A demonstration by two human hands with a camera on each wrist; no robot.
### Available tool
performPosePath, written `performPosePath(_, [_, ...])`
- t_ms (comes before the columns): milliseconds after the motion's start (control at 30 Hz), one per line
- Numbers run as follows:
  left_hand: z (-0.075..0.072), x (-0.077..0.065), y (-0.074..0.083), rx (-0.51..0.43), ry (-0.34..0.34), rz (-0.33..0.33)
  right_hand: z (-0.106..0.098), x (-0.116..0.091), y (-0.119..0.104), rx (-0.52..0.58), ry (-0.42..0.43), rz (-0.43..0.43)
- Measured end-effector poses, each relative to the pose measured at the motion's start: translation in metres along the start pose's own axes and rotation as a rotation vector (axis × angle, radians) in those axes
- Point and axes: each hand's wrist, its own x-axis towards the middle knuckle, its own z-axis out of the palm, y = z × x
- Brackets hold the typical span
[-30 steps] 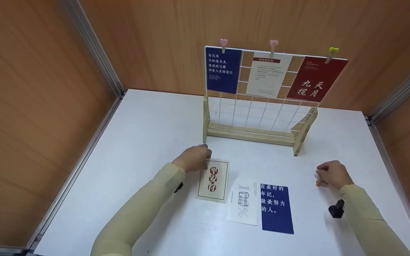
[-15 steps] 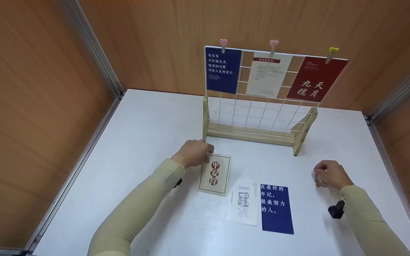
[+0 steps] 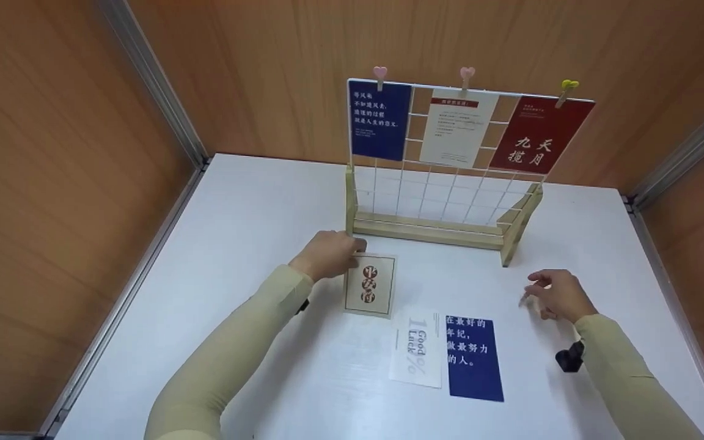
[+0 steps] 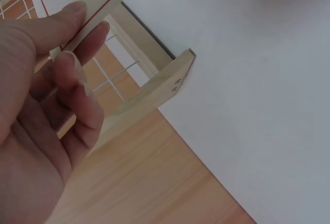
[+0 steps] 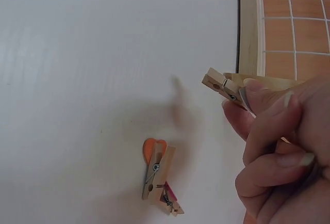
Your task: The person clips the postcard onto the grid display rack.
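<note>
My left hand [image 3: 326, 253] pinches a cream card [image 3: 370, 286] by its upper left corner, thumb on the printed face. Red round characters and a thin border mark the card, which is raised in front of the rack's left foot. In the right wrist view, my right hand [image 5: 281, 141] holds a small wooden clothespin [image 5: 223, 85] between thumb and index finger, its jaws pointing outward. Beneath that hand, an orange heart clothespin [image 5: 154, 164] lies on the table, with a second one [image 5: 170, 199] showing pink against it.
A white wire grid rack [image 3: 443, 189] on wooden feet stands at the back. Clothespins hold a blue card [image 3: 379, 125], a white card [image 3: 457, 131] and a red card [image 3: 538, 131] along its top. A white card [image 3: 416, 351] and a blue card [image 3: 474, 373] lie in front.
The cream card has moved away from me, toward the rack, with my left hand. My right hand has shifted slightly left and up with the clothespin, which now sticks out from its fingertips.
</note>
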Motion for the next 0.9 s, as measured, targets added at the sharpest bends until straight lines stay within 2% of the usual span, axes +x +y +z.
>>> performPosePath(233, [-0.011,0.001,-0.001,-0.001,0.02,0.019,0.004,-0.003,-0.001,0.007,0.008,-0.004])
performPosePath(500, [-0.016,0.006,-0.004,-0.001,0.049,0.053,0.01,-0.004,0.002,0.022,0.052,-0.002])
performPosePath(733, [-0.025,0.008,-0.007,0.03,0.061,0.065,0.014,-0.005,0.004,0.037,0.091,-0.108])
performPosePath(900, [-0.029,0.011,-0.01,0.046,0.08,0.063,0.015,-0.006,0.005,0.04,0.097,-0.11])
